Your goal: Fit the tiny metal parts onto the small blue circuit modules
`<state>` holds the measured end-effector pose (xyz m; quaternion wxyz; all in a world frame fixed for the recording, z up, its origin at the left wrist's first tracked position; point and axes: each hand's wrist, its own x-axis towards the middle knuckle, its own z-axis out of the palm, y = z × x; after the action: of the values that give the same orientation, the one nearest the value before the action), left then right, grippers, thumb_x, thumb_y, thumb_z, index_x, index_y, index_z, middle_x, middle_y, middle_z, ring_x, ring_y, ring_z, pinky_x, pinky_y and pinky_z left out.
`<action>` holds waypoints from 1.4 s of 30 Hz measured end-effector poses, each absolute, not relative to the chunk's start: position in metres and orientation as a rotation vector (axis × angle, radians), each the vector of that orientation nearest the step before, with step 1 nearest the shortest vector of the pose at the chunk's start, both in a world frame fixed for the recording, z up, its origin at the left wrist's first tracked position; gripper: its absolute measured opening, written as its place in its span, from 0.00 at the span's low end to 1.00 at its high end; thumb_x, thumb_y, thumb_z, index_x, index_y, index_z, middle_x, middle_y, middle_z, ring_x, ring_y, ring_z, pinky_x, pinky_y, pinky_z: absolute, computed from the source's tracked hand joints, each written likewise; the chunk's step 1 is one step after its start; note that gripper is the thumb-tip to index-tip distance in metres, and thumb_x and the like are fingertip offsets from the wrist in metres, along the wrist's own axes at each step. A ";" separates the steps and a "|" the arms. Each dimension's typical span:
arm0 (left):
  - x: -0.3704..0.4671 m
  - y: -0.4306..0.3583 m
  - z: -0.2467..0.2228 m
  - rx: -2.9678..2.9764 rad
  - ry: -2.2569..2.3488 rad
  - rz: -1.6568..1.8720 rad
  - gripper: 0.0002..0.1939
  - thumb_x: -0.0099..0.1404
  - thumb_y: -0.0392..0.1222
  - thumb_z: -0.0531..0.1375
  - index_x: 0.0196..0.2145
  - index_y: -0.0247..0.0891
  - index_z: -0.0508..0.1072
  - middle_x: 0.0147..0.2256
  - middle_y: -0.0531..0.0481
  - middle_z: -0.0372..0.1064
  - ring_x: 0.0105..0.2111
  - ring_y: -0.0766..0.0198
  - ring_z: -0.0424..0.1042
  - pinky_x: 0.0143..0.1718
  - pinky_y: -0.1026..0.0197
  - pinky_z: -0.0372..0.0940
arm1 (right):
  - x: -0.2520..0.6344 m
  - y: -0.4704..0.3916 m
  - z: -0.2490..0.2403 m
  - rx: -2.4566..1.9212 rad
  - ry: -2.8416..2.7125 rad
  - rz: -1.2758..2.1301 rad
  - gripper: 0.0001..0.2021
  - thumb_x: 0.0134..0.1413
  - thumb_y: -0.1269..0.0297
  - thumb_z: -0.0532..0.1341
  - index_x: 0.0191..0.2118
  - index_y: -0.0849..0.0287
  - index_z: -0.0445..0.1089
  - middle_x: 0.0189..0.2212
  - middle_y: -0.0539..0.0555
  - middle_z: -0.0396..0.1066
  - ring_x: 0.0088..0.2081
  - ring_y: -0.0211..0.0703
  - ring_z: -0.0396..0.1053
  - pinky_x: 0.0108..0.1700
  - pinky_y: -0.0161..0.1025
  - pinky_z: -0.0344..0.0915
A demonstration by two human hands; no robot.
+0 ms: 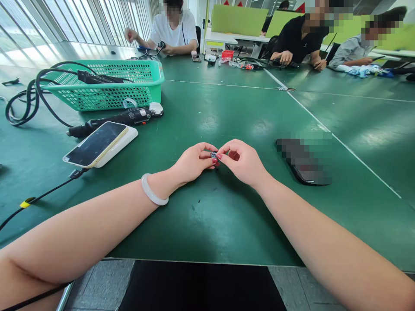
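A small dark object (213, 155) with light markings is held between my two hands above the green table, too small to make out in detail. My left hand (192, 163) has its thumb and fingers pinched around it, with a pale bracelet on the wrist. From the right, my right hand (241, 160) meets it with thumb and index fingertips pressed together at its edge. Whether those right fingertips grip the same object or another tiny part is hidden.
On the left of the green table (207, 233) are a phone (97, 143) on a white stand, a black corded tool (116, 119) and a green basket (110, 95). A dark case (303, 166) lies right. Several people sit across the table.
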<state>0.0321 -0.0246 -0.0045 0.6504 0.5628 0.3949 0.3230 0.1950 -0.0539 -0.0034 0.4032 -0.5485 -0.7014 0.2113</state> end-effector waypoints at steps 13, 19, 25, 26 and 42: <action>0.032 -0.025 -0.006 1.288 0.858 0.729 0.08 0.57 0.30 0.62 0.36 0.33 0.68 0.28 0.49 0.74 0.30 0.68 0.72 0.37 0.60 0.66 | 0.191 -0.054 -0.005 -1.391 -1.679 0.499 0.07 0.51 0.60 0.62 0.28 0.55 0.75 0.30 0.50 0.69 0.26 0.35 0.61 0.31 0.38 0.61; 0.030 -0.022 -0.002 1.090 0.886 0.803 0.07 0.61 0.29 0.58 0.38 0.32 0.68 0.32 0.47 0.74 0.31 0.68 0.74 0.38 0.62 0.67 | 0.200 -0.051 -0.003 -1.433 -1.593 0.469 0.08 0.53 0.63 0.60 0.30 0.56 0.76 0.31 0.52 0.72 0.30 0.38 0.65 0.32 0.39 0.62; 0.027 -0.017 0.000 0.936 0.884 0.902 0.05 0.64 0.30 0.55 0.38 0.31 0.68 0.40 0.45 0.73 0.32 0.70 0.74 0.40 0.63 0.67 | 0.206 -0.051 -0.006 -1.571 -2.015 0.517 0.03 0.47 0.66 0.64 0.30 0.54 0.76 0.29 0.49 0.70 0.27 0.36 0.62 0.31 0.38 0.59; 0.027 -0.017 0.000 0.942 0.884 0.898 0.05 0.64 0.30 0.56 0.38 0.31 0.68 0.40 0.45 0.73 0.32 0.70 0.74 0.40 0.62 0.67 | 0.205 -0.051 -0.007 -1.566 -2.077 0.519 0.03 0.47 0.67 0.65 0.30 0.53 0.76 0.29 0.48 0.69 0.27 0.36 0.62 0.31 0.38 0.59; 0.029 -0.022 -0.002 1.043 0.896 0.857 0.09 0.57 0.29 0.63 0.33 0.31 0.66 0.28 0.48 0.73 0.31 0.68 0.73 0.43 0.57 0.65 | 0.201 -0.058 -0.001 -1.360 -2.021 -0.141 0.09 0.59 0.64 0.56 0.30 0.55 0.72 0.32 0.54 0.71 0.36 0.44 0.66 0.36 0.41 0.62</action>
<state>0.0290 -0.0218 -0.0016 0.6894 0.4662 0.4007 0.3831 0.2010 -0.0580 -0.0005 0.3436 -0.5233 -0.7779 -0.0543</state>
